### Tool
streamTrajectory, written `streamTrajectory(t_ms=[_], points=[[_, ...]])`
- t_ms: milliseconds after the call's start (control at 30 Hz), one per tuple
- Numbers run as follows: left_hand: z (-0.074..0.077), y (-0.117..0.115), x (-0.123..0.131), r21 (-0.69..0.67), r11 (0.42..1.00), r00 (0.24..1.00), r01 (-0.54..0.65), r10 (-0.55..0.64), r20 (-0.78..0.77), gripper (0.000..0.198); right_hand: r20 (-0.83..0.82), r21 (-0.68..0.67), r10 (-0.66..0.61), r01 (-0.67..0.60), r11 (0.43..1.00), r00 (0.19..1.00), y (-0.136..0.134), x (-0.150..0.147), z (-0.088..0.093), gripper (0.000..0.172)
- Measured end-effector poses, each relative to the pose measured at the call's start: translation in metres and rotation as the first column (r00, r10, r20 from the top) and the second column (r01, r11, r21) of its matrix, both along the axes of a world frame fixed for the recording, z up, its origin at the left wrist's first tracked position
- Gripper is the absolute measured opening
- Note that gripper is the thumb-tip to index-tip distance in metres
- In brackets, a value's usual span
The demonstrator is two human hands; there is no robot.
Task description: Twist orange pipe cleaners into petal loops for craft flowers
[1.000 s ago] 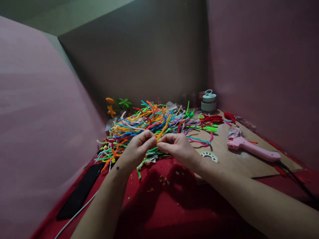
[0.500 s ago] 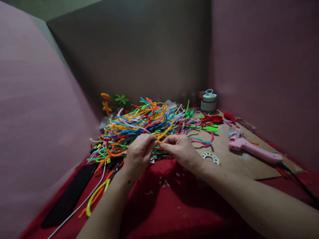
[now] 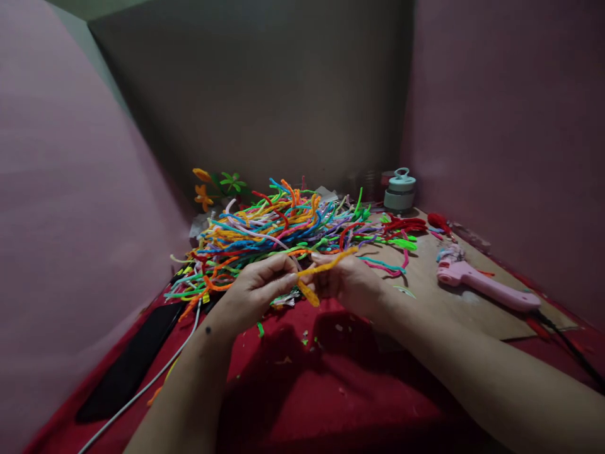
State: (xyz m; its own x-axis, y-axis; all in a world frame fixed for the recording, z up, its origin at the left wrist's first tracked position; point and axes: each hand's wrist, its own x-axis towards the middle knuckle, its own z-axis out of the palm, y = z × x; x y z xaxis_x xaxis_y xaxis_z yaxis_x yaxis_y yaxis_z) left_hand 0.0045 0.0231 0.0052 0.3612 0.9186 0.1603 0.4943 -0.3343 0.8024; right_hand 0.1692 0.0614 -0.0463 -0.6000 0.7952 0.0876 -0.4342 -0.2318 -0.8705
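Note:
Both hands meet in front of a big heap of colourful pipe cleaners [image 3: 283, 230]. My left hand [image 3: 258, 287] pinches a yellow-orange pipe cleaner [image 3: 326, 265] at its bend, fingers closed on it. My right hand [image 3: 352, 284] grips the same piece from the other side. One end of the piece points up to the right over my right hand. The other end hangs down between my hands.
A pink glue gun [image 3: 482, 284] with a black cord lies on a wooden board [image 3: 454, 309] at right. A small round jar [image 3: 399, 190] stands at the back. Orange and green pipe-cleaner flowers [image 3: 215, 186] sit back left. A black phone [image 3: 127, 366] and white cable [image 3: 142, 388] lie on the red cloth [image 3: 331, 391].
The yellow-orange pipe cleaner is pulled free of the heap and bent, one end now sticking up right, the other hanging down. Both hands shifted slightly right.

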Motion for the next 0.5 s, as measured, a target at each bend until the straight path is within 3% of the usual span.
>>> streamTrajectory(t_ms=[133, 367, 500], points=[[0.0010, -0.0012, -0.0004, -0.080, 0.996, 0.999, 0.039, -0.041, -0.020, 0.022, 0.079, 0.025, 0.096, -0.098, 0.995, 0.992, -0.0022, 0.0023, 0.0042, 0.027], [0.0034, -0.0017, -0.0013, 0.073, 0.995, 0.997, -0.065, 0.068, -0.030, 0.019, 0.137, -0.036, 0.140, -0.136, 0.990, 0.981, -0.0061, 0.0015, 0.0025, 0.018], [0.0018, -0.0024, 0.0014, 0.106, 0.988, 0.994, -0.110, 0.110, 0.007, 0.018, 0.157, 0.041, 0.105, -0.112, 0.993, 0.982, -0.0082, 0.0000, 0.0004, 0.020]])
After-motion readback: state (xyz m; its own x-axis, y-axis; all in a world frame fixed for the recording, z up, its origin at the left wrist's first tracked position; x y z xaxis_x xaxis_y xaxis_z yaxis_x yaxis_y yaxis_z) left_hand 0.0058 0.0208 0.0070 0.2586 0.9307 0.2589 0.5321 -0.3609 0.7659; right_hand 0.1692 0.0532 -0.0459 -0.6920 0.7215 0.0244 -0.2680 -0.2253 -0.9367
